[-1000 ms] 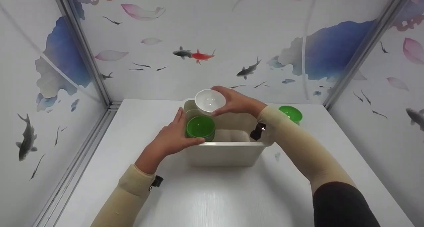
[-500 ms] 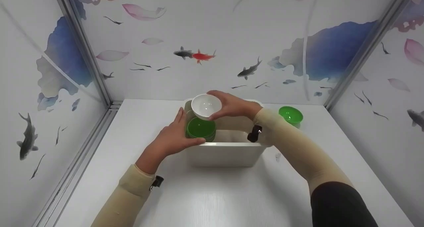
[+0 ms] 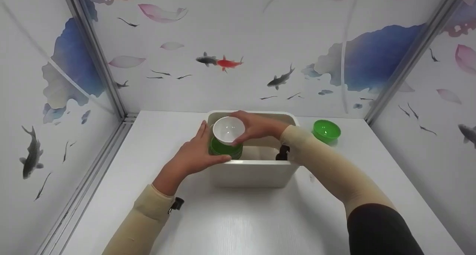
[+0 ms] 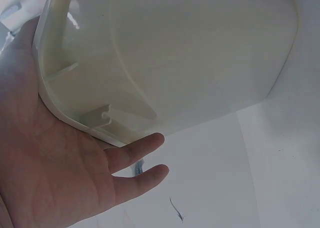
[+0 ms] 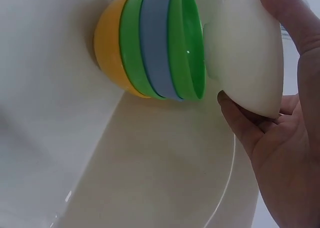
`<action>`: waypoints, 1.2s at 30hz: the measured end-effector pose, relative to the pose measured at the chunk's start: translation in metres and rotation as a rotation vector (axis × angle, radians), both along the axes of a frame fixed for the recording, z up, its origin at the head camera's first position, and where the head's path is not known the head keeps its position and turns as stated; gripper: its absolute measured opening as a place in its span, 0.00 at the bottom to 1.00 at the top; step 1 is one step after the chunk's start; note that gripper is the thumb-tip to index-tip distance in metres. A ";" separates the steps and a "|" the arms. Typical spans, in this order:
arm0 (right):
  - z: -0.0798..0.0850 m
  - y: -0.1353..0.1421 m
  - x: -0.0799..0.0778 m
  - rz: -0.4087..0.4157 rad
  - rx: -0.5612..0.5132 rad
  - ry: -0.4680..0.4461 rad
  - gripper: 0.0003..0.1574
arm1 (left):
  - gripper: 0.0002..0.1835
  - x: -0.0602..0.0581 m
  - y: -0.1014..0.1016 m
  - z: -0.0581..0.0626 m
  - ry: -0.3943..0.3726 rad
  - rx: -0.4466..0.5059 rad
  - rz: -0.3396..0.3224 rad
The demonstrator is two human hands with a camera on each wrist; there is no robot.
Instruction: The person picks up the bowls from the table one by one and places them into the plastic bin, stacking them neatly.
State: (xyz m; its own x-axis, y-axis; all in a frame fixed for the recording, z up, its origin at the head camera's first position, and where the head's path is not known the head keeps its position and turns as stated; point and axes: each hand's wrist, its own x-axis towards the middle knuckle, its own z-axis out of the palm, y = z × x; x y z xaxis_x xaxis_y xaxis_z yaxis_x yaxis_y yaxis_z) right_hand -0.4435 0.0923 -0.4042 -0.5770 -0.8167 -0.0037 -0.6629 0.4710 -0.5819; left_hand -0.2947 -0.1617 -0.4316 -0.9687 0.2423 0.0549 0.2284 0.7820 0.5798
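My right hand (image 3: 254, 126) grips a white bowl (image 3: 227, 131) by its side, its mouth facing up. In the right wrist view the white bowl (image 5: 247, 55) hovers just over the mouth of a bowl stack (image 5: 160, 43): a green bowl on top, then blue, green and yellow. That stack stands inside a white plastic bin (image 3: 256, 175), at its left end. My left hand (image 3: 191, 154) rests against the bin's left end with fingers straight, the thumb along the front rim. In the left wrist view, two fingers (image 4: 140, 183) stick out past the bin's rim.
A separate green bowl (image 3: 326, 131) stands on the white table (image 3: 238, 221) to the right of the bin. White panels (image 3: 238, 32) printed with fish and petals enclose the table at the back and both sides, with metal posts (image 3: 98, 61) at the corners.
My right hand has brought the white bowl down and slightly left, so it now covers most of the green bowl's opening. My left hand has stayed at the bin.
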 end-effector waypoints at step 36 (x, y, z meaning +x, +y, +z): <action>-0.013 -0.020 0.009 -0.043 0.299 0.214 0.61 | 0.80 -0.001 0.000 0.000 -0.004 -0.021 0.002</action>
